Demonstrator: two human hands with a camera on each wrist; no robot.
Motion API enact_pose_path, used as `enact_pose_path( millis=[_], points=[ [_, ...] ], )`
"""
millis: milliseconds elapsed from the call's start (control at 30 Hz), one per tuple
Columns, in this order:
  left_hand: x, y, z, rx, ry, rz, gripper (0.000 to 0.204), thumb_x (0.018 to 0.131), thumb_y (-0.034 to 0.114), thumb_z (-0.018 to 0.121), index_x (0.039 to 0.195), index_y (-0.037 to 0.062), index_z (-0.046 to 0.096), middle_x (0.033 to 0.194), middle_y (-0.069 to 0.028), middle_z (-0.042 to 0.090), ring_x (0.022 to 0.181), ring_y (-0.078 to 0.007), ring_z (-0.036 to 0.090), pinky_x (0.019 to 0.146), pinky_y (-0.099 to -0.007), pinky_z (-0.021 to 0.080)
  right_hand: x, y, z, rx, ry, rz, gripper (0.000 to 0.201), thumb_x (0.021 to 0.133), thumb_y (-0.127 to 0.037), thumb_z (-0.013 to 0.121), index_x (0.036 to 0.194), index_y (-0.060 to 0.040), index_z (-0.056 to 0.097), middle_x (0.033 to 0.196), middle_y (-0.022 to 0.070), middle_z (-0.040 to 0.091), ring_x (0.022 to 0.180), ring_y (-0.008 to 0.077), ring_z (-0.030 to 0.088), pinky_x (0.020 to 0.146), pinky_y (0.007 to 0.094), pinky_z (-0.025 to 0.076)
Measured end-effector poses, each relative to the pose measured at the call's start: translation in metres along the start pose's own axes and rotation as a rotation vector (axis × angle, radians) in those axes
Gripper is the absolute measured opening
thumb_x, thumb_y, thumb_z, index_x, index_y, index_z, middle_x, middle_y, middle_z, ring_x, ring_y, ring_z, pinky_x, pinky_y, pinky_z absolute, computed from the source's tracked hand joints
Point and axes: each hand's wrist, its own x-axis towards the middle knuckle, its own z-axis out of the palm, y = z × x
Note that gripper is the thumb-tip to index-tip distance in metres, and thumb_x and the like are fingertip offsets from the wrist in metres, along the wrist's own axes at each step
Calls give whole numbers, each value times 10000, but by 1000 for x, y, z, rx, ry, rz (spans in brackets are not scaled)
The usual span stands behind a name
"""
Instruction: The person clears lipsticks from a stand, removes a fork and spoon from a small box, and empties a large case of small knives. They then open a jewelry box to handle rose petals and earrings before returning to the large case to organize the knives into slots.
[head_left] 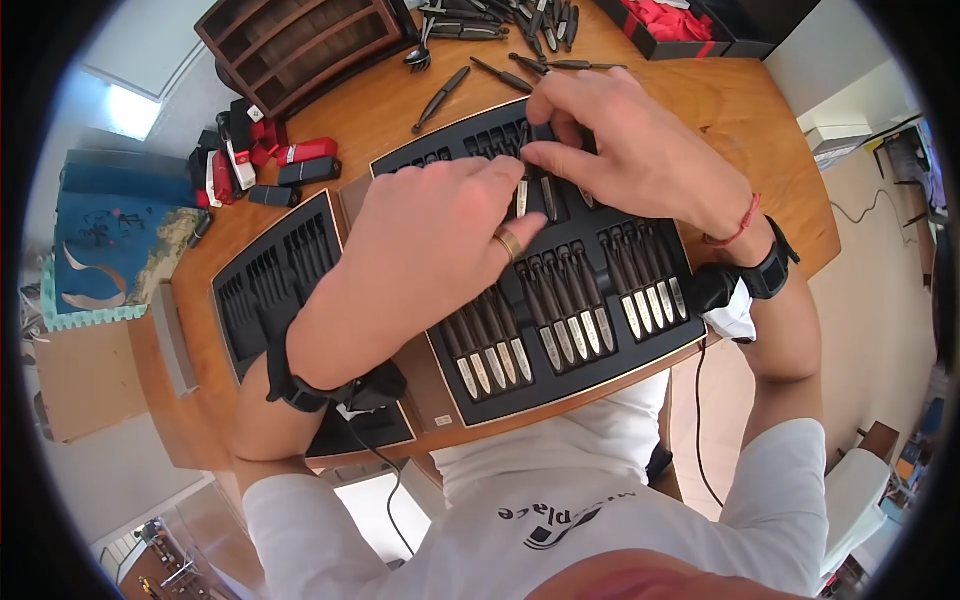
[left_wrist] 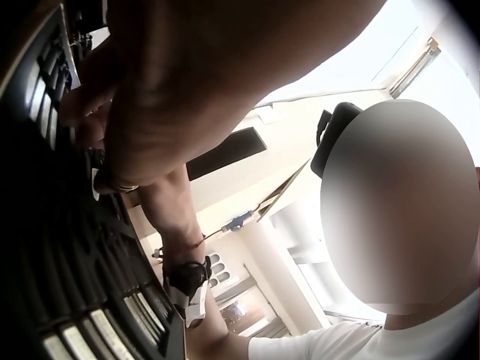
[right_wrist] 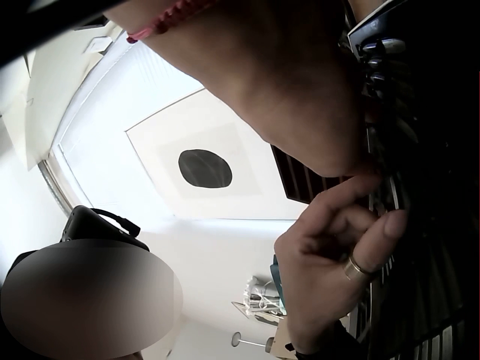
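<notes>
A hinged case with black fitted trays [head_left: 630,350] lies on the table, its slots holding rows of dark cutlery pieces [head_left: 570,305] with pale silvery ends. Over the upper part of the right-hand tray, my left hand [head_left: 440,245], wearing a ring, pinches one cutlery piece [head_left: 522,198] between thumb and index finger. My right hand [head_left: 625,140] reaches in from the other side, its thumb and curled fingers at the dark upper end of the same piece. Its fingertips are partly hidden. The left hand [right_wrist: 330,255] shows close beside the right hand [right_wrist: 277,90] in the right wrist view.
Loose dark cutlery [head_left: 545,25] lies scattered along the far table edge. At the back left stands a brown compartment rack [head_left: 300,50], with red and black small items [head_left: 300,160] below it. A black box [head_left: 670,40] with red filling sits at the back right.
</notes>
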Motion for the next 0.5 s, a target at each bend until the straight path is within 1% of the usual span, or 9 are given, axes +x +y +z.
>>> enact_pose_path(
  millis=[67,100,133,167,200,233,300,433,500],
  points=[
    [1,-5,3,-12,60,-11,261,962,256,794,1128,57,767,905,-109,778,832,-343,755,726,-457,589,-2,0,-2,-101,10,-80,176,952,-140,785,1042,-44,667,833,104,631,868,307,622,882,424,477],
    [1,-9,5,23,80,2,214,976,228,773,1080,41,776,990,-135,781,871,-366,752,753,-463,594,-1,0,-2,-101,6,-79,176,952,-140,785,1042,-44,667,833,104,631,868,307,622,882,424,477],
    [2,-10,5,20,81,1,214,976,228,773,1080,41,776,990,-135,781,871,-366,752,753,-463,594,-1,0,-3,-115,-9,-78,147,955,-149,758,1015,-37,684,885,129,667,932,336,649,921,451,489],
    [3,-10,5,11,43,-10,195,980,222,768,1062,46,782,994,-132,781,884,-366,751,761,-464,596,-1,0,-3,-129,-23,-77,135,958,-159,732,988,-30,701,937,153,703,996,365,677,960,479,500],
    [2,-10,5,2,3,-23,177,984,216,762,1044,51,789,999,-129,780,897,-367,750,770,-465,597,-1,1,-2,-128,-25,-76,135,958,-159,732,988,-30,701,937,153,703,996,365,677,960,479,500],
    [2,-9,5,2,2,-24,177,984,216,762,1044,51,789,999,-129,780,897,-367,750,770,-465,597,-1,3,-1,-132,-26,-89,129,955,-150,729,991,-29,700,951,155,703,1008,368,673,961,479,503],
    [3,-7,5,-88,-28,67,161,985,206,760,1018,52,792,989,-119,780,909,-369,746,777,-461,596,-1,4,1,-133,-28,-105,124,952,-142,726,994,-28,699,965,156,702,1021,371,670,961,480,506],
    [3,-7,5,-92,-27,42,170,982,213,768,1038,54,790,993,-109,778,904,-362,747,779,-453,593,-1,2,0,-148,-14,-104,139,944,-143,738,1010,-25,703,1005,150,702,1042,369,661,955,471,508],
    [2,-8,7,-30,105,13,201,976,236,783,1059,53,788,961,-94,763,869,-350,744,764,-457,588,0,-1,-3,-144,-5,-98,148,942,-147,743,1016,-25,704,1015,148,701,1044,367,658,957,468,507]
  ],
)
